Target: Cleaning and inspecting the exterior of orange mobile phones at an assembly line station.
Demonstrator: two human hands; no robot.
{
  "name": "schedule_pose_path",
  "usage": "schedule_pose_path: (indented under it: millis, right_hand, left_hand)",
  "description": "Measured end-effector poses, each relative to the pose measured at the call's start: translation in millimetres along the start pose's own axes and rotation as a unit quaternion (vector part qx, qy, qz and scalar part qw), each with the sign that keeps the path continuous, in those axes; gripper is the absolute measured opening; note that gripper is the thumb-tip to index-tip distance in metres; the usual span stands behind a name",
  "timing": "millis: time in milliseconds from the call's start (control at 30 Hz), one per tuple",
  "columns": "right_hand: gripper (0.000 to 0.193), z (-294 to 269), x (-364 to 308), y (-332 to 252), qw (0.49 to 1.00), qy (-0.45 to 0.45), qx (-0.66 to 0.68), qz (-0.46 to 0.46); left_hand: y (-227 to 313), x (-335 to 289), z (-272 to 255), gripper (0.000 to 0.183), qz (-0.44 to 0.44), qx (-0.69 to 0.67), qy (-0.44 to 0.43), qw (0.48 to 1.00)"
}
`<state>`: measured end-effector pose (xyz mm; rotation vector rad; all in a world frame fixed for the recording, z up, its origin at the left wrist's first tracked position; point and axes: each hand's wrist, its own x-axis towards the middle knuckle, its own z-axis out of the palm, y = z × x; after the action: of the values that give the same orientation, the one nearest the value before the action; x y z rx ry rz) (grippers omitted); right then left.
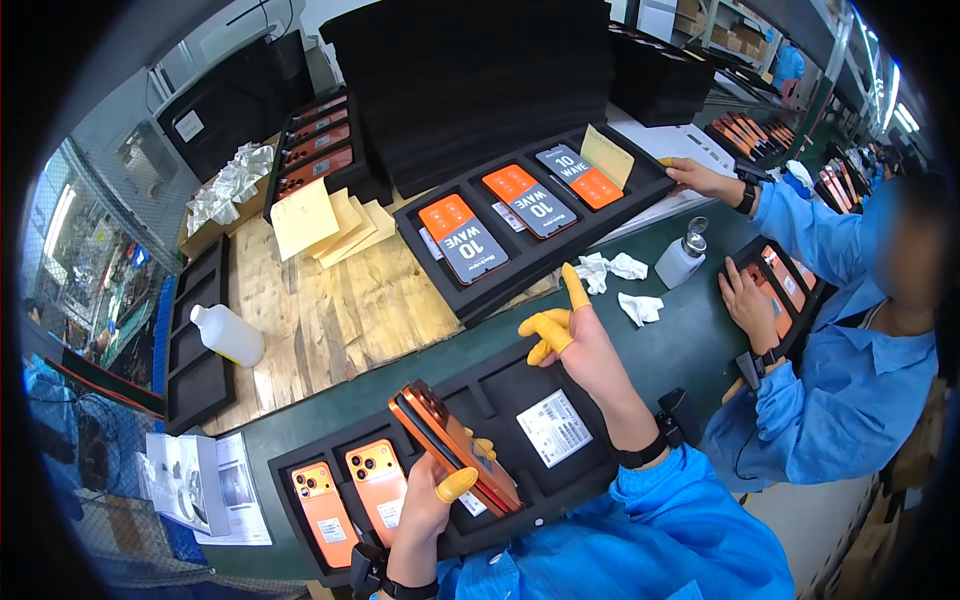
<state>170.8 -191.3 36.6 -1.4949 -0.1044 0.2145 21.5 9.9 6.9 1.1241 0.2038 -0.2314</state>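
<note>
My left hand (430,495), with a yellow finger cot on its thumb, grips a tilted stack of several orange phones (440,430). The stack is over a black foam tray (585,482) right in front of me. Two orange phones, one at the far left (325,518) and one beside it (375,480), lie camera side up in its left slots. A white label sheet (553,428) is in a right-hand slot. Above the tray's right part hovers my right hand (580,345), empty, in yellow finger cots, with its forefinger raised and the other fingers bent and apart.
Beyond lies another foam tray (455,290) with three film-covered phones; a co-worker's hand (700,178) touches its right end. A white bottle (228,335), yellow sheets (345,228), a pump bottle (683,255) and crumpled tissues (640,308) are around it. The co-worker's other hand (748,305) is over a phone tray.
</note>
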Motion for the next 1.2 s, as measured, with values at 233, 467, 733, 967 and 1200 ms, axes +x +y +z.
schedule_pose_path:
  millis: [233, 467, 733, 967, 1200]
  right_hand:
    - [0.065, 0, -13, 1, 0.991, -0.019, 0.086, -0.097]
    - [0.048, 32, -107, -98, 0.789, -0.070, 0.448, -0.415]
    - [0.034, 19, -127, -123, 0.653, -0.327, 0.599, -0.328]
    - [0.031, 26, -134, -116, 0.657, -0.325, 0.605, -0.312]
    - [0.030, 34, -141, -109, 0.657, -0.315, 0.618, -0.296]
  left_hand:
    - [9, -6, 3, 0.064, 0.024, 0.014, 0.009, 1.000]
    - [-11, -7, -17, 0.082, 0.031, 0.030, 0.075, 0.996]
    - [-4, -10, -5, 0.083, 0.032, -0.029, 0.063, 0.997]
    - [2, -21, -5, 0.079, 0.063, -0.035, 0.064, 0.995]
    - [-8, -26, -15, 0.081, 0.106, -0.090, 0.090, 0.986]
